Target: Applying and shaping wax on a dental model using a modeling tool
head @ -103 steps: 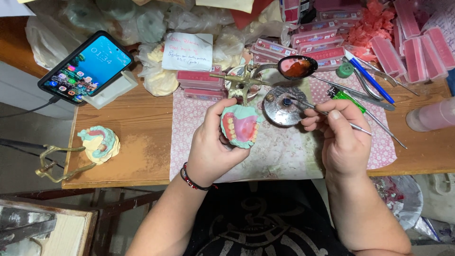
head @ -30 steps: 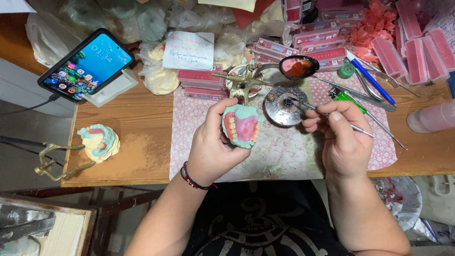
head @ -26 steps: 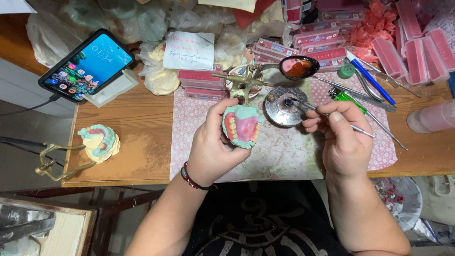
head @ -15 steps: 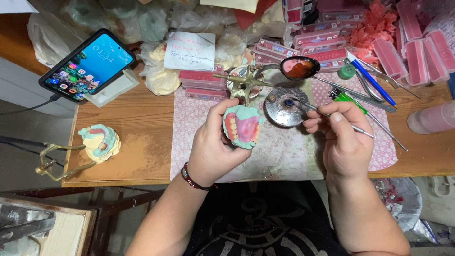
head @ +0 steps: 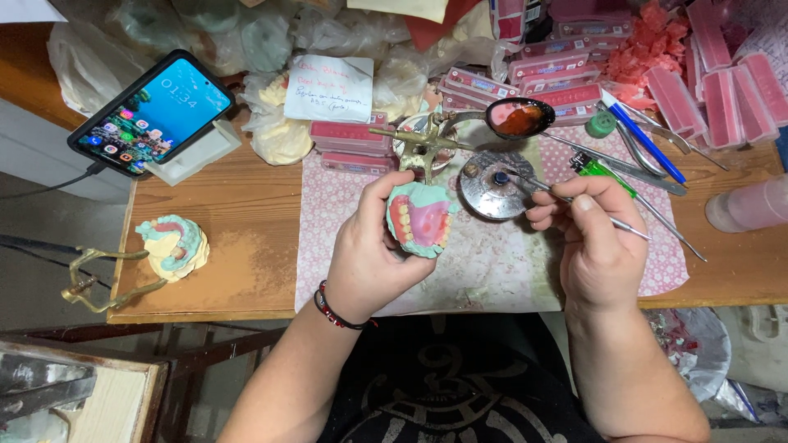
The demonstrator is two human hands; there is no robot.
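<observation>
My left hand [head: 373,254] holds a green dental cast with pink wax and a row of teeth [head: 421,218], turned up toward me above the patterned mat [head: 492,271]. My right hand [head: 593,246] pinches a thin metal wax tool [head: 574,201]; its tip reaches the wick in the middle of a round metal burner [head: 495,183]. A spoon holding red melted wax [head: 519,116] rests just behind the burner.
A phone [head: 152,111] leans on a white stand at the back left. A second cast on a brass articulator [head: 172,246] sits at the table's left edge. Pink tooth boxes [head: 722,82], pens, pliers and plastic bags crowd the back. A pink bottle [head: 751,205] lies right.
Almost nothing differs. Both hands hold the same poses, the tool tip staying at the burner.
</observation>
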